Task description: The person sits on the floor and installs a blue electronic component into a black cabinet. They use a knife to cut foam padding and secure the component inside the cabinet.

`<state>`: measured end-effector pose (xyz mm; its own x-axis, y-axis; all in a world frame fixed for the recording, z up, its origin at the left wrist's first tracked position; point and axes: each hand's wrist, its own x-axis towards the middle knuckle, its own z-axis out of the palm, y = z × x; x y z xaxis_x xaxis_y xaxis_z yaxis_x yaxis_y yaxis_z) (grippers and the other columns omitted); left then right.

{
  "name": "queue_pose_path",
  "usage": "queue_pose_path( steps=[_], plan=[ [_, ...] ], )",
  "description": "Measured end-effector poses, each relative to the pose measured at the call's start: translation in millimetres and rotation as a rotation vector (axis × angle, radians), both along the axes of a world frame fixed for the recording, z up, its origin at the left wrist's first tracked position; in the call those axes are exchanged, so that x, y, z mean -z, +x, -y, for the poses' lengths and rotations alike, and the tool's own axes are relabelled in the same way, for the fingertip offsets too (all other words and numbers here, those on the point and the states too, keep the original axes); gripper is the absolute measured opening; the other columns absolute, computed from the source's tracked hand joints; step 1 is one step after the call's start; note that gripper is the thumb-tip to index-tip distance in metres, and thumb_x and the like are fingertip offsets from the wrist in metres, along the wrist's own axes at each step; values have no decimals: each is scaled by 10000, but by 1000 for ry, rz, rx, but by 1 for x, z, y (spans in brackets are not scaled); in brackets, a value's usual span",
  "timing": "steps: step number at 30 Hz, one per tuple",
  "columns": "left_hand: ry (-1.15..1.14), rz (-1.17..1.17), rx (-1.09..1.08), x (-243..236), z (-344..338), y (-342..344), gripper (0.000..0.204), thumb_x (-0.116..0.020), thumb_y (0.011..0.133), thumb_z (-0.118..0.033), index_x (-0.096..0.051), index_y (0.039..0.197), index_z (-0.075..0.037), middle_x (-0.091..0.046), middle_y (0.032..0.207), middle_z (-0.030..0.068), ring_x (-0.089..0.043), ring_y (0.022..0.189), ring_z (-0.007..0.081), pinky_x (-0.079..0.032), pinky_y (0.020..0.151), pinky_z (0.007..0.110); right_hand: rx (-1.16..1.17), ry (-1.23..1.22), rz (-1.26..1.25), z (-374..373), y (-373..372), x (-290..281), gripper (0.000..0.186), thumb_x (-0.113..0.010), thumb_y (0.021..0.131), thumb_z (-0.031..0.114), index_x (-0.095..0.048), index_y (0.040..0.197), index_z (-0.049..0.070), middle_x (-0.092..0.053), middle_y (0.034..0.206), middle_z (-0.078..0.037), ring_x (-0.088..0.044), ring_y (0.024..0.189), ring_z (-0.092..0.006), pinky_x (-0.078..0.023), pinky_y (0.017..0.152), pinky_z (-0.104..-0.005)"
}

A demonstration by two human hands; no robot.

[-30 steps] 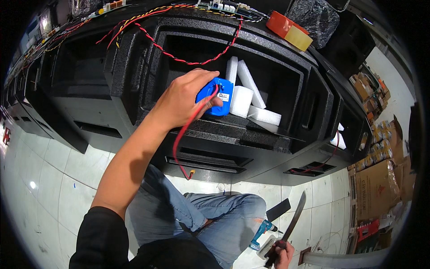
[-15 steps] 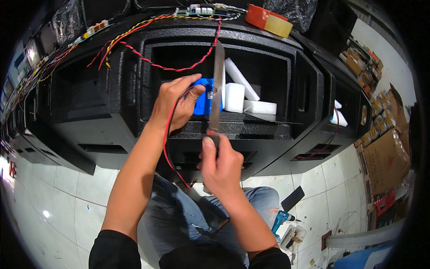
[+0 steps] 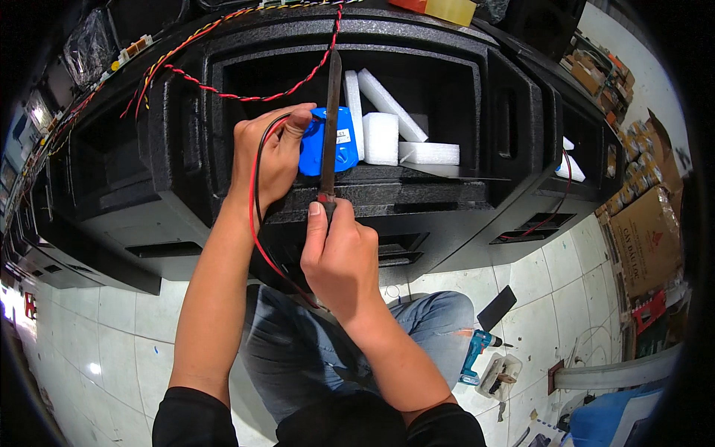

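Pack (image 3: 345,154), blue, left side gripped by left fingers (image 3: 296,119), right fingers (image 3: 345,217) closed around knife handle (image 3: 328,202)

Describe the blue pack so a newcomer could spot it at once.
Find the central black cabinet whose recess holds white foam pieces. Left of the foam, in the left hand, is the blue pack, its blue setting it apart from the foam.

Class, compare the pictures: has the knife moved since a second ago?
Yes. Judged against the teal drill, the knife has moved up and left in the view: it was at the drill's right and now appears over the blue pack.
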<state>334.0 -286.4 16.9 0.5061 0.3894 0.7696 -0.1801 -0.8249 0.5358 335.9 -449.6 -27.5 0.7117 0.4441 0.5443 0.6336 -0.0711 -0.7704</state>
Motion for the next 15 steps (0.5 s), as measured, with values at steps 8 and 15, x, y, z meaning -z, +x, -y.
queue_pose_path(
  steps=[8, 15],
  plan=[
    [10, -10, -37, -2, -1, -1, 562, -565, 1047, -488, -772, 1014, 34, -746, 826, 208, -762, 759, 281, -547, 657, 336, 91, -141, -1, -17, 6, -26, 312, -585, 1011, 153, -578, 804, -80, -622, 660, -330, -646, 642, -525, -512, 585, -558],
    [-40, -12, -64, 0, 0, 4, 527, -551, 1063, -460, -791, 975, 1, -716, 728, 186, -726, 650, 247, -501, 586, 335, 99, -151, 21, -17, 7, -33, 318, -577, 1015, 171, -594, 817, -77, -626, 673, -340, -650, 662, -534, -525, 612, -573]
  ],
)
